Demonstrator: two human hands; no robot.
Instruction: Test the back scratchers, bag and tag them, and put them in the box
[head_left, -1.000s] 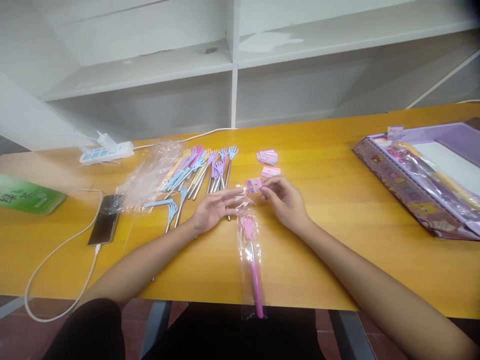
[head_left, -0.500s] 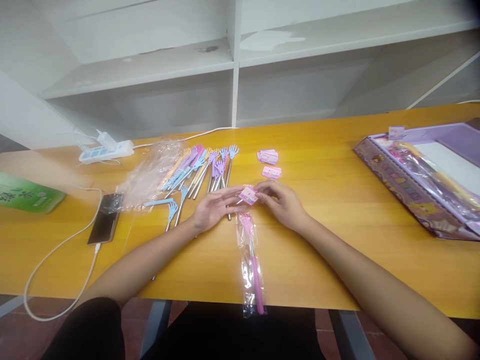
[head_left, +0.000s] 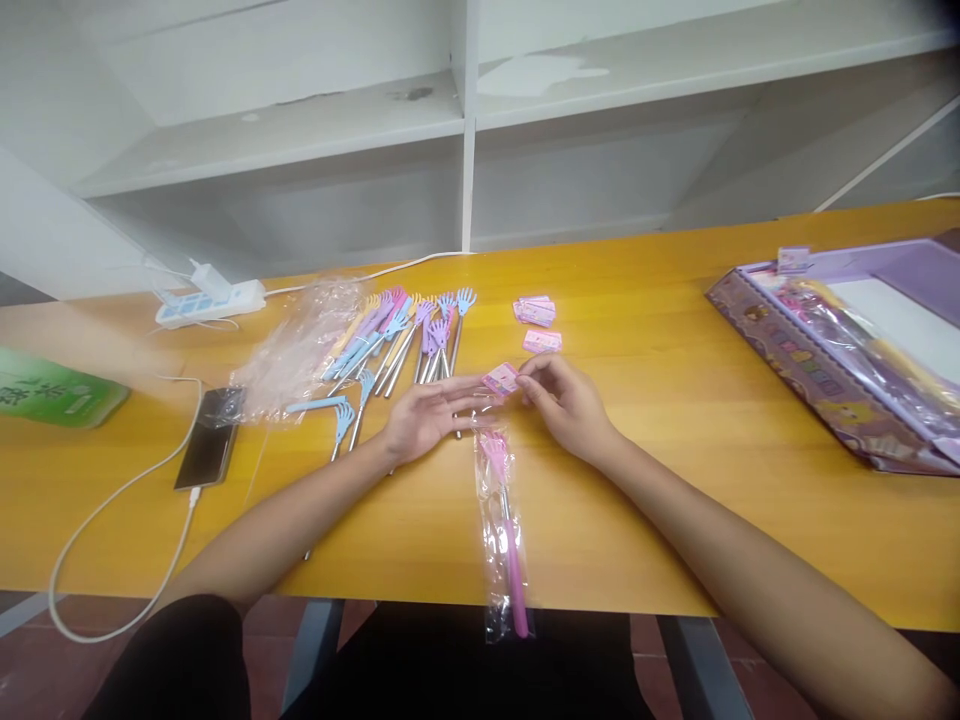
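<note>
Right hand (head_left: 566, 405): fingers clamped on pink card (head_left: 499, 379), just beyond pink backscratcher (head_left: 514, 575) in clear bag (head_left: 492, 565) on desk (head_left: 622, 530). Left hand (head_left: 421, 422): fingers apart near bag's top. Likely card-inserting step; next move calls for spread bag mouth.

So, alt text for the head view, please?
A person's right hand pinches a pink card by the left hand, beyond a bagged pink scratcher. On the table, loose scratchers lie left and an open box right.

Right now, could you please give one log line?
right hand: pinches small pink printed card; left hand: at top of clear plastic bag; contents: pink back scratcher
</note>
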